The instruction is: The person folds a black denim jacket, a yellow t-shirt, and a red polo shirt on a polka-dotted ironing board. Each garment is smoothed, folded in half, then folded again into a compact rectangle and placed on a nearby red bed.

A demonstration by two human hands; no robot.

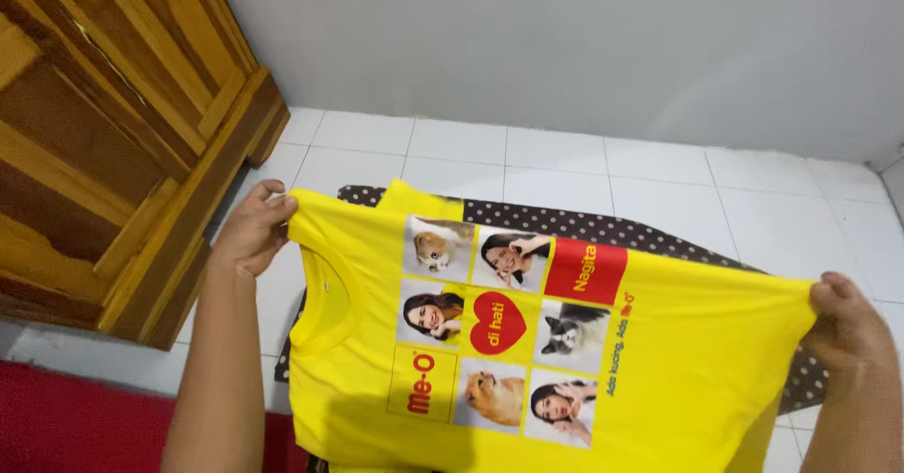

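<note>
Shirt (659,360) stretched between left hand (252,233), right hand (847,327)

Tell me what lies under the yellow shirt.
Under the yellow shirt, held by the left hand and right hand, a dark polka-dot cloth lies on the white tile floor. Its middle is covered.

Wooden cabinet (113,134) left; dotted cloth (603,228) on tiled floor (659,172)

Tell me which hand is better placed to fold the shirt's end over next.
Probably the right hand. It pinches the hem end of the yellow shirt, free to swing across, while the left hand grips the shoulder by the collar, above the dotted cloth.
</note>
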